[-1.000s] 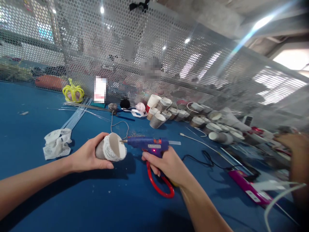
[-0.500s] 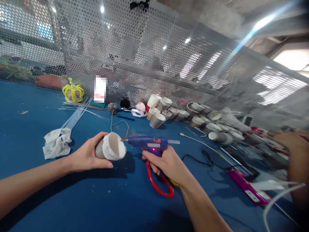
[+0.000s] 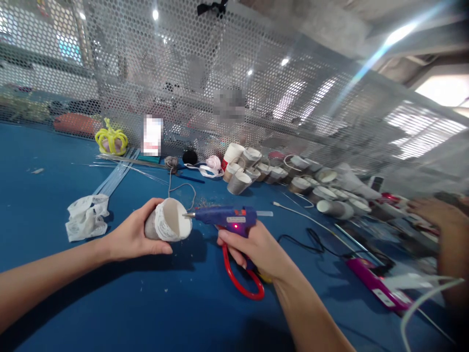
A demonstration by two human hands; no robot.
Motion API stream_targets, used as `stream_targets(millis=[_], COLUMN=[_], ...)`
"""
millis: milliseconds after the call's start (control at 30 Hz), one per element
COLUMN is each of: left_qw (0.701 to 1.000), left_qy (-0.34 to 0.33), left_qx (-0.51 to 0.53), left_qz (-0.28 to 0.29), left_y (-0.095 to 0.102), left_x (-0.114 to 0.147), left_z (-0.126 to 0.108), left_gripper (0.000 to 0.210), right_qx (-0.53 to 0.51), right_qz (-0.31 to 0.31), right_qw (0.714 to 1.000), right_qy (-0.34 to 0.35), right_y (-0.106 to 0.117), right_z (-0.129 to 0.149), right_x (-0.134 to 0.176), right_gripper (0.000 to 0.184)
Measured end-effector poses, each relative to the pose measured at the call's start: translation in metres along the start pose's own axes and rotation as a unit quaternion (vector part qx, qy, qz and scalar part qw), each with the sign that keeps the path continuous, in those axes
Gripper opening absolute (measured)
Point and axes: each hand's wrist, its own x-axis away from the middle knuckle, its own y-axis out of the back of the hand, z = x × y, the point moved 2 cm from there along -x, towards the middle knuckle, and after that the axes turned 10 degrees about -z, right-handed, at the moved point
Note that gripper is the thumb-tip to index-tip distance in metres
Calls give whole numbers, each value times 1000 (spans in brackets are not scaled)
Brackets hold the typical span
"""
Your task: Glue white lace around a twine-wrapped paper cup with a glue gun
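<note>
My left hand [image 3: 141,229] is wrapped round a grey paper cup [image 3: 151,226], which lies tilted with its mouth to the right. White lace trim [image 3: 163,224] runs round the cup near its rim. My right hand [image 3: 252,244] grips a blue hot glue gun [image 3: 225,215], its red light lit and a clear glue stick [image 3: 264,213] jutting from the back. The metal nozzle is at the cup's mouth; whether it touches cannot be made out. Under my right hand lie red-handled scissors [image 3: 244,288], partly hidden.
A lace bundle [image 3: 87,218] lies at left, with a yellow basket-like piece [image 3: 111,139] behind. Several grey cups [image 3: 240,182] stand along the perforated metal screen [image 3: 154,63]. A purple power strip [image 3: 379,286] and black cord lie at right, near another person's hand [image 3: 432,212].
The glue gun and my right hand have shifted very slightly to the right. The cup has turned a little in my left hand.
</note>
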Motion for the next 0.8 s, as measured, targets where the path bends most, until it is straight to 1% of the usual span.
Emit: stream_targets(millis=[100, 200, 300, 500, 567, 633, 733, 800], left_qw=[999, 997, 997, 996, 996, 996, 997, 997], left_qy=[16, 34, 40, 29, 29, 29, 31, 34], left_qx=[32, 59, 70, 80, 79, 75, 58, 39], left_qz=[15, 25, 9, -17, -22, -28, -41, -49], left_y=[0, -1, -2, -2, -2, -1, -1, -1], left_x=[0, 1, 0, 0, 0, 0, 0, -1], left_z=[-2, -4, -3, 1, 1, 0, -1, -1], left_gripper=[66, 66, 67, 67, 66, 66, 63, 61], right_qx=[-75, -142, -185, -230, -225, -198, -116, -50], right_qz=[-16, -15, -1, 26, 25, 11, -31, -59], right_qw=[997, 989, 981, 969, 970, 978, 993, 997], right_qy=[-14, -35, -58, -87, -86, -69, -19, 12], right_y=[-1, -5, -11, -20, -21, -21, -20, -19], right_z=[-1, -2, -6, -12, -13, -11, -7, -4], right_x=[-2, -4, -6, -10, -10, -8, -5, -3], right_gripper=[25, 25, 26, 26, 26, 27, 27, 28])
